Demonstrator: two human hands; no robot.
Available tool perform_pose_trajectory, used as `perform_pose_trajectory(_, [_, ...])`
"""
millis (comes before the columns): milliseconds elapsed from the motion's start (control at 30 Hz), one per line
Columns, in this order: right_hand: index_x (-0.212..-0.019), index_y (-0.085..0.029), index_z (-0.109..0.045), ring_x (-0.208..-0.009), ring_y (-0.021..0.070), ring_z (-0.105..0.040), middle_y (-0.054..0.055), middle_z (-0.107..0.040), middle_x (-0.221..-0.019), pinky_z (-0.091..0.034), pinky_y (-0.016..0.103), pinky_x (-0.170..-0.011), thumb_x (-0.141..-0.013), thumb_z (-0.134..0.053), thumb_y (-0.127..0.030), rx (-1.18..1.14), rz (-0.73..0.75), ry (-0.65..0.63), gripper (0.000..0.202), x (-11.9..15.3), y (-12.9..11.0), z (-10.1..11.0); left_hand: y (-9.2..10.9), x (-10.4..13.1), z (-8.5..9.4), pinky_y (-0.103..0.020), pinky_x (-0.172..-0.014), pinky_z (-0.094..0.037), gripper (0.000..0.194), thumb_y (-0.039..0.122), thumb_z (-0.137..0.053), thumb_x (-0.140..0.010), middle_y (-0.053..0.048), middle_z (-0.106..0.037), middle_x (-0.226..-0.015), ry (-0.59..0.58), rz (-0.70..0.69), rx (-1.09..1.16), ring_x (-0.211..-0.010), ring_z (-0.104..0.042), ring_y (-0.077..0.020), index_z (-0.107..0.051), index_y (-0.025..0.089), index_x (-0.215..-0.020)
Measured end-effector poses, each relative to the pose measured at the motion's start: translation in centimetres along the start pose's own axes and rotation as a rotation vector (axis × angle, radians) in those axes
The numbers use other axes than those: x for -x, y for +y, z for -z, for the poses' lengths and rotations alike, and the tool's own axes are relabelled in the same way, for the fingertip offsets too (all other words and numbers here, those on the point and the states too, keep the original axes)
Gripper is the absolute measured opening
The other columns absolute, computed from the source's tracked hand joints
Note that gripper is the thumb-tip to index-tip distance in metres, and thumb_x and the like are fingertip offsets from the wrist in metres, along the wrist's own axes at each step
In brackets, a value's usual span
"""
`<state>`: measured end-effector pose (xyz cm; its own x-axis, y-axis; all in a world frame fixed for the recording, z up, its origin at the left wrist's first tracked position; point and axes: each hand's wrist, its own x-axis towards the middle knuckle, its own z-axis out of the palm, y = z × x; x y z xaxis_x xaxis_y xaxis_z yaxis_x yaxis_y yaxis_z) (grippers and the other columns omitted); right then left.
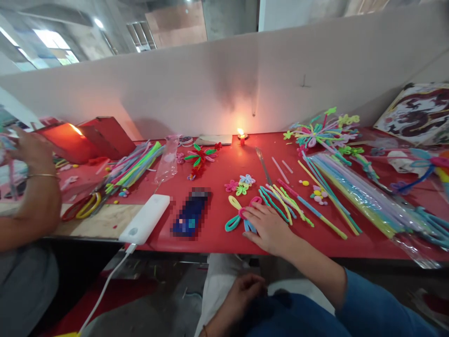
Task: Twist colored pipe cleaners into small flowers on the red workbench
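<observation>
Fingers of the right hand spread over a looped flower.
Below the flower, left hand curls, grip unclear.

The worktop is bounded at the rear by the partition wall, before which the candle is placed near mid-width. Near the front edge, the flower is partly covered by the right hand. Small flowers are located just behind the flower; loose stems are laid to its right. Farther right, the bagged stems are set diagonally, with the bouquet positioned behind them. The phone is placed left of the flower, and the power bank left of the phone. Farther left, the scissors are located before the stem bundle.
</observation>
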<state>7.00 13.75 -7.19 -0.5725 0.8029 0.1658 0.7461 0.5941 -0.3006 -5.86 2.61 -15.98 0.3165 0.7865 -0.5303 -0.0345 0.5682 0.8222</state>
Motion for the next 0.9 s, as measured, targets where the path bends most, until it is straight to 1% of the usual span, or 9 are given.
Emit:
perform_pose_trajectory(167, [-0.118,-0.012,-0.055,-0.120,0.0316,-0.041,0.013,-0.055,-0.124,-0.028,0.052,-0.100,-0.078,-0.053,-0.042,0.015,0.032,-0.014,0.050,0.5,-0.5,0.2,1.5,1.4,-0.2,-0.026,-0.066,-0.038,0.021,0.032,-0.060,-0.068,-0.004,-0.064,-0.072,0.005,-0.029,-0.010,-0.067,-0.053,-0.0150,-0.066,0.014,-0.077])
perform_pose_trajectory(333, [-0.117,-0.021,-0.056,-0.127,0.0280,-0.033,0.007,-0.046,-0.134,-0.028,0.050,-0.102,-0.079,-0.049,-0.017,0.038,0.188,0.005,0.039,1.8,0.6,1.0,3.1,2.4,-0.1,-0.026,-0.070,-0.041,0.019,0.027,-0.058,-0.071,-0.006,-0.067,-0.080,-0.034,-0.107,-0.008,-0.074,-0.057,-0.0167,-0.067,0.015,-0.082])
perform_pose_trajectory(400, [-0.110,-0.024,-0.060,-0.127,0.0276,-0.033,0.006,-0.047,-0.134,-0.029,0.049,-0.102,-0.078,-0.049,-0.011,0.073,0.253,0.001,0.036,2.0,1.2,0.5,3.8,2.8,0.0,-0.026,-0.071,-0.042,0.018,0.026,-0.058,-0.072,-0.005,-0.067,-0.079,-0.042,-0.132,0.016,-0.075,-0.057,-0.0165,-0.067,0.015,-0.084])
perform_pose_trajectory(500, [-0.100,-0.024,-0.064,-0.126,0.0270,-0.034,0.007,-0.051,-0.130,-0.031,0.047,-0.101,-0.080,-0.050,-0.011,0.091,0.318,0.020,0.028,1.4,1.6,-0.5,4.5,3.5,-0.1,-0.026,-0.072,-0.042,0.019,0.028,-0.059,-0.073,-0.004,-0.067,-0.078,-0.042,-0.156,0.054,-0.075,-0.058,-0.0163,-0.067,0.016,-0.085])
perform_pose_trajectory(600, [-0.093,-0.022,-0.065,-0.122,0.0238,-0.041,0.006,-0.059,-0.121,-0.035,0.044,-0.100,-0.084,-0.042,-0.011,-0.026,0.338,0.125,0.027,0.5,1.5,-0.9,5.1,4.0,0.1,-0.026,-0.071,-0.043,0.019,0.031,-0.060,-0.072,-0.004,-0.067,-0.075,-0.010,-0.185,0.072,-0.073,-0.059,-0.0159,-0.067,0.017,-0.083])
perform_pose_trajectory(667, [-0.092,-0.021,-0.063,-0.116,0.0206,-0.049,0.006,-0.063,-0.113,-0.039,0.039,-0.097,-0.086,-0.037,-0.012,-0.218,0.253,0.249,0.028,0.1,1.2,-0.3,5.5,4.1,0.5,-0.026,-0.068,-0.043,0.020,0.033,-0.062,-0.071,-0.003,-0.067,-0.071,0.063,-0.223,0.083,-0.070,-0.059,-0.0155,-0.067,0.016,-0.081])
perform_pose_trajectory(733, [-0.094,-0.021,-0.062,-0.107,0.0193,-0.056,0.007,-0.066,-0.107,-0.044,0.035,-0.091,-0.086,-0.039,-0.019,-0.472,0.028,0.361,0.024,-0.2,0.7,0.7,6.0,4.0,1.1,-0.025,-0.066,-0.043,0.021,0.034,-0.062,-0.071,-0.004,-0.067,-0.068,0.175,-0.285,0.087,-0.068,-0.059,-0.0155,-0.067,0.015,-0.078])
perform_pose_trajectory(833, [-0.090,-0.023,-0.061,-0.090,0.0194,-0.063,0.004,-0.069,-0.092,-0.048,0.036,-0.083,-0.082,-0.050,-0.031,-0.946,-0.346,0.575,0.015,-0.3,-0.2,2.4,7.2,3.5,2.1,-0.025,-0.067,-0.043,0.023,0.036,-0.061,-0.073,-0.005,-0.067,-0.070,0.387,-0.408,0.087,-0.070,-0.058,-0.0156,-0.067,0.014,-0.076])
perform_pose_trajectory(900, [-0.081,-0.024,-0.061,-0.081,0.0191,-0.065,0.000,-0.069,-0.080,-0.050,0.038,-0.079,-0.074,-0.061,-0.034,-1.319,-0.454,0.690,0.012,-0.2,-0.7,3.2,8.2,3.0,2.5,-0.024,-0.069,-0.044,0.023,0.036,-0.061,-0.073,-0.005,-0.067,-0.075,0.506,-0.471,0.131,-0.073,-0.058,-0.0155,-0.066,0.015,-0.080])
